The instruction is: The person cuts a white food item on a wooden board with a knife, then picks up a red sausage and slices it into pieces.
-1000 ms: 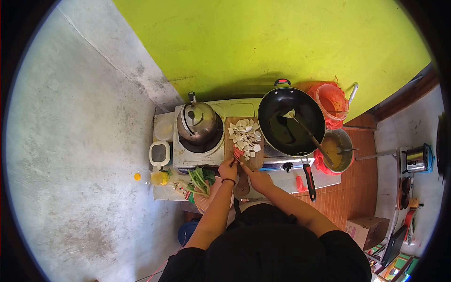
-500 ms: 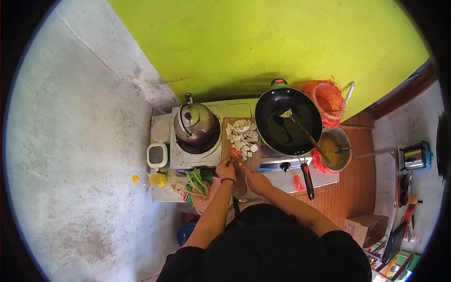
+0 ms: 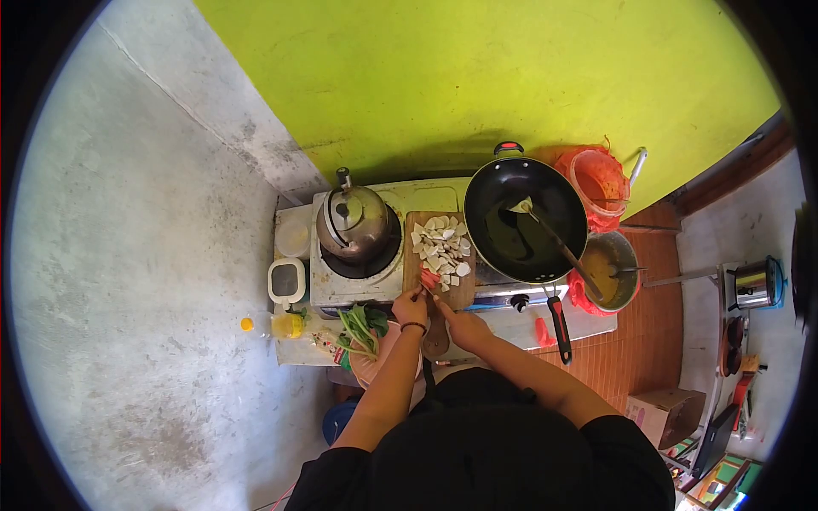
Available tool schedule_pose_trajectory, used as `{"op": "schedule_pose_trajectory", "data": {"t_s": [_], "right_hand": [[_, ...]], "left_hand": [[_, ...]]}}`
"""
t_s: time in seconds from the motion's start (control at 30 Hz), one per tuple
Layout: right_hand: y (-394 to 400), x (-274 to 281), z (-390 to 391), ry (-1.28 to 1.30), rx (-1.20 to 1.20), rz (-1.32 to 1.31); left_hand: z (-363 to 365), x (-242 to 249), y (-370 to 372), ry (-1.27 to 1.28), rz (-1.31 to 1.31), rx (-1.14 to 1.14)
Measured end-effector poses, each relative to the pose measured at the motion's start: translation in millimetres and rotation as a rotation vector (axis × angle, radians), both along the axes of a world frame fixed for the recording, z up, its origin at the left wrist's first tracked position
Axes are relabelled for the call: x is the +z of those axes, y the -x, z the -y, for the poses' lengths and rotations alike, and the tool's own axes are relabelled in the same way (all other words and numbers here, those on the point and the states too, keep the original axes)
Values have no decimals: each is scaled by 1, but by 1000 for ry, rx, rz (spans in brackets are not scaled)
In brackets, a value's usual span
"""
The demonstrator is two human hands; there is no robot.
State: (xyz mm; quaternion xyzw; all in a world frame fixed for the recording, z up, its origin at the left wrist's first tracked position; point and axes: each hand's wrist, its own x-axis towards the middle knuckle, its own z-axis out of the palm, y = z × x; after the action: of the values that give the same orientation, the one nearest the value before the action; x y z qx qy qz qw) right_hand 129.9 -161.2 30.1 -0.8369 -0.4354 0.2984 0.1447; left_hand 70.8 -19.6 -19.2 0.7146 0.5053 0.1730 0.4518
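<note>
A wooden cutting board [image 3: 463, 292] lies across the front of the stove, its handle pointing toward me. Sliced whitish pieces [image 3: 440, 247] are heaped on its far half, and nearer to me is a small pile of red slices [image 3: 429, 278]. At the board's near left edge my left hand [image 3: 410, 308] is closed with its fingertips beside the red slices, holding a red piece mostly hidden by the fingers. My right hand [image 3: 465, 330] is closed around a knife, index finger stretched forward; the hand covers most of the knife.
Left of the board a kettle [image 3: 354, 223] stands on a burner. A wok [image 3: 494, 264] with a spatula [image 3: 554, 234] in it sits to the right, its handle jutting toward me. Beyond are a pot [image 3: 626, 255] and a red-wrapped bucket [image 3: 596, 183]. Leafy greens [image 3: 365, 330] lie near my left forearm.
The whole view has shifted very slightly. Both hands stay at the near end of the board, with only small finger movement by the red slices.
</note>
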Motion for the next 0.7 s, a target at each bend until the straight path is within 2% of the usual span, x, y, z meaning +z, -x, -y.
{"op": "schedule_pose_trajectory", "data": {"t_s": [0.17, 0.37, 0.53, 0.7], "right_hand": [[0, 5, 0, 36, 35, 94], [-3, 6, 2, -27, -46, -52], [-4, 10, 6, -102, -55, -82], [-2, 4, 9, -155, -40, -77]], "left_hand": [[0, -4, 3, 28, 24, 15], [1, -1, 2, 63, 56, 37], [0, -7, 5, -17, 12, 2], [1, 9, 5, 65, -10, 17]]}}
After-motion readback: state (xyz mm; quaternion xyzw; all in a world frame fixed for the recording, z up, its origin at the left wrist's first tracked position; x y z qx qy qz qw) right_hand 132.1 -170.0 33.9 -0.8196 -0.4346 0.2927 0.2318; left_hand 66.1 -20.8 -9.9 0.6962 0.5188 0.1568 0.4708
